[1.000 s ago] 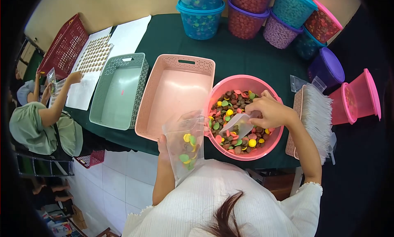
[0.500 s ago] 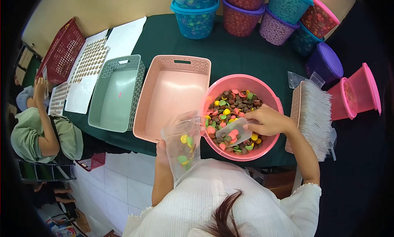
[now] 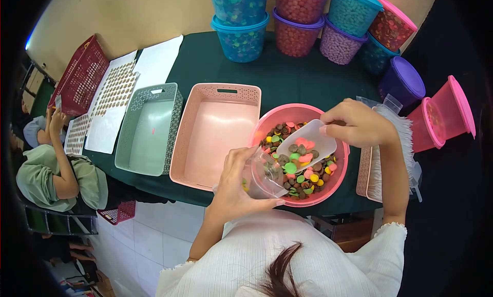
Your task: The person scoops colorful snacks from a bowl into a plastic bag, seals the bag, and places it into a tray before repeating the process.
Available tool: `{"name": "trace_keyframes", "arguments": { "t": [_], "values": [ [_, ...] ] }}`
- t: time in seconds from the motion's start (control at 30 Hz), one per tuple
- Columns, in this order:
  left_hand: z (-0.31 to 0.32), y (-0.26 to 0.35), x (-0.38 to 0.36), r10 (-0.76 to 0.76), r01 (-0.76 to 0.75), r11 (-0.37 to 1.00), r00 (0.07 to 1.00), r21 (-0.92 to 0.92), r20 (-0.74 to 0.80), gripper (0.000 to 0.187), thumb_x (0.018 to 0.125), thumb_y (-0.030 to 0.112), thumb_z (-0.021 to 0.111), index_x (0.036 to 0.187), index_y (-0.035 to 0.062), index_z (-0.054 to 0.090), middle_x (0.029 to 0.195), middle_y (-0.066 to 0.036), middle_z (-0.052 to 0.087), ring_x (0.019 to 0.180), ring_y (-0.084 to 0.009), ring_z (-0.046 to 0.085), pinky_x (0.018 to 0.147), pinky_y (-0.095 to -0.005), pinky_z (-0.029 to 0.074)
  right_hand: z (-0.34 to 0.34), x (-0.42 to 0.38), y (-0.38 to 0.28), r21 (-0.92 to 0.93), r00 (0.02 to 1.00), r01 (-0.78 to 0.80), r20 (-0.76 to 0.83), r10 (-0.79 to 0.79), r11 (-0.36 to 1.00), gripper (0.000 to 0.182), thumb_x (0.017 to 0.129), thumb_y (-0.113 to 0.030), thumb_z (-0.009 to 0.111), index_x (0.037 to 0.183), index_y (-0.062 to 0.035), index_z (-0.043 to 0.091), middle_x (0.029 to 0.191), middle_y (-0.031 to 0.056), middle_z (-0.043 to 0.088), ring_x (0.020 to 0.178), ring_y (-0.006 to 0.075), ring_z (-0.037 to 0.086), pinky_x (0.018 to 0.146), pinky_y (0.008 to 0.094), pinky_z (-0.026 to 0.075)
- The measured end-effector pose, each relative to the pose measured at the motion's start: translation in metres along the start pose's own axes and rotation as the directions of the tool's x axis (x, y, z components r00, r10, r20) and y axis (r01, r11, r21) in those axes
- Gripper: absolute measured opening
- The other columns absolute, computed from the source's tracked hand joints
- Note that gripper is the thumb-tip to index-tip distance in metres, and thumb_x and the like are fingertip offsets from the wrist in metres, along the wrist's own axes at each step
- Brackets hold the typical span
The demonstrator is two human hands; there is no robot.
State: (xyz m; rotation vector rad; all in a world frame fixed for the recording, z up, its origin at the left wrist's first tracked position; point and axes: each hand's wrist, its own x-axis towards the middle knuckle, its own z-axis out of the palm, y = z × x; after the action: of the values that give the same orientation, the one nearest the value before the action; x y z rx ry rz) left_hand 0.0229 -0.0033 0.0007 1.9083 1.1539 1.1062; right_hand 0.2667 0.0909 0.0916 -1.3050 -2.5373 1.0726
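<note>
A pink tub (image 3: 343, 176) holds many small round sweets (image 3: 306, 186) in brown, pink, green and yellow. My right hand (image 3: 357, 123) is closed on a translucent plastic scoop (image 3: 322, 137), raised above the tub and tilted down to the left with pink, green and brown sweets in it. My left hand (image 3: 233, 181) grips a clear plastic bag (image 3: 264, 173) at the tub's left rim, its mouth open toward the scoop's lip. Some yellow shows inside the bag; the rest of its contents is hidden by my hand.
Left of the tub stand a pink basket (image 3: 213, 137) and a green basket (image 3: 146, 132). Lidded tubs of sweets (image 3: 241, 45) line the back. At right, a basket of clear bags (image 3: 393, 137) stands by a pink tub (image 3: 434, 122). A person (image 3: 56, 168) sits at far left.
My right hand has lifted the loaded scoop out of the sweets. My left hand has brought the bag right, to the tub's rim, and turned its mouth toward the scoop.
</note>
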Motion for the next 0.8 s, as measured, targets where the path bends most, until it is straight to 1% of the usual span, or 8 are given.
{"name": "trace_keyframes", "arguments": {
  "t": [0.13,0.23,0.3,0.4,0.53,0.6,0.63,0.8],
  "values": [
    [0.013,0.009,0.010,0.075,-0.078,0.994,0.996,0.080,0.044,0.088,0.046,0.028,0.082,0.118,-0.0002,0.040,0.109,-0.017,0.044,0.104,-0.0303,0.044,0.085,-0.0384,0.040,0.017,-0.004,-0.054,-0.636,0.963,0.214,0.011,-0.269,0.741,0.013,0.066,-0.013,0.053,0.058,-0.0038,0.056,0.056,0.0098,0.057,0.050,0.0240,0.051,0.060,0.0343,0.036],
    [0.016,0.011,0.009,0.033,-0.037,0.998,0.996,0.046,0.079,0.086,0.047,0.027,0.082,0.119,0.0004,0.043,0.109,-0.017,0.044,0.102,-0.0282,0.045,0.081,-0.0359,0.042,0.043,-0.022,-0.083,-0.729,0.945,0.159,-0.082,-0.316,0.666,0.013,0.065,-0.015,0.055,0.056,-0.0064,0.055,0.054,0.0079,0.054,0.053,0.0220,0.051,0.068,0.0332,0.034],
    [0.012,0.009,0.008,0.030,-0.033,0.999,0.993,0.026,0.110,0.088,0.047,0.026,0.082,0.121,0.0004,0.043,0.109,-0.016,0.044,0.103,-0.0266,0.045,0.080,-0.0347,0.043,0.048,-0.032,-0.095,-0.864,0.950,-0.068,-0.208,-0.232,0.498,0.013,0.066,-0.016,0.055,0.057,-0.0061,0.055,0.054,0.0072,0.053,0.057,0.0210,0.052,0.069,0.0352,0.034],
    [-0.003,-0.001,0.003,-0.015,0.020,0.999,0.992,-0.039,0.127,0.092,0.048,0.026,0.082,0.125,0.0008,0.040,0.110,-0.013,0.044,0.105,-0.0242,0.045,0.085,-0.0345,0.041,0.032,-0.044,-0.090,-0.750,0.852,-0.228,-0.462,-0.245,0.621,0.013,0.068,-0.013,0.054,0.059,-0.0041,0.055,0.054,0.0071,0.052,0.058,0.0216,0.052,0.072,0.0364,0.033],
    [-0.020,-0.038,-0.013,-0.039,0.078,0.856,0.995,-0.511,0.087,0.097,0.049,0.025,0.083,0.129,0.0015,0.034,0.119,-0.014,0.042,0.107,-0.0268,0.047,0.093,-0.0366,0.035,0.023,-0.032,-0.039,-0.751,0.936,-0.290,-0.351,0.014,0.593,0.012,0.071,-0.012,0.053,0.064,-0.0032,0.058,0.059,0.0083,0.055,0.062,0.0224,0.053,0.074,0.0379,0.032],
    [-0.025,-0.035,-0.018,-0.241,0.196,0.580,0.969,-0.791,0.063,0.096,0.060,0.043,0.074,0.131,-0.0005,0.028,0.124,-0.019,0.040,0.114,-0.0298,0.043,0.094,-0.0378,0.034,0.035,-0.021,-0.005,-0.739,0.952,-0.270,-0.302,0.055,0.617,0.011,0.072,-0.012,0.054,0.069,-0.0032,0.059,0.063,0.0089,0.057,0.065,0.0230,0.053,0.074,0.0380,0.032],
    [-0.027,-0.033,-0.023,-0.278,0.196,0.434,0.958,-0.879,0.076,0.093,0.070,0.062,0.052,0.131,-0.0024,0.025,0.126,-0.022,0.040,0.118,-0.0331,0.039,0.095,-0.0398,0.034,0.041,-0.017,0.009,-0.730,0.953,-0.241,-0.303,0.013,0.640,0.011,0.072,-0.013,0.054,0.071,-0.0035,0.060,0.065,0.0090,0.058,0.067,0.0231,0.053,0.075,0.0377,0.031],
    [-0.020,-0.054,-0.033,-0.406,0.138,0.300,0.914,-0.944,0.005,0.083,0.079,0.063,0.034,0.129,-0.0028,0.028,0.122,-0.024,0.041,0.113,-0.0358,0.042,0.093,-0.0423,0.036,0.061,-0.005,0.044,-0.628,0.943,-0.123,-0.316,-0.107,0.768,0.013,0.073,-0.016,0.055,0.071,-0.0044,0.059,0.065,0.0085,0.057,0.070,0.0232,0.052,0.074,0.0365,0.030]
  ]
}}
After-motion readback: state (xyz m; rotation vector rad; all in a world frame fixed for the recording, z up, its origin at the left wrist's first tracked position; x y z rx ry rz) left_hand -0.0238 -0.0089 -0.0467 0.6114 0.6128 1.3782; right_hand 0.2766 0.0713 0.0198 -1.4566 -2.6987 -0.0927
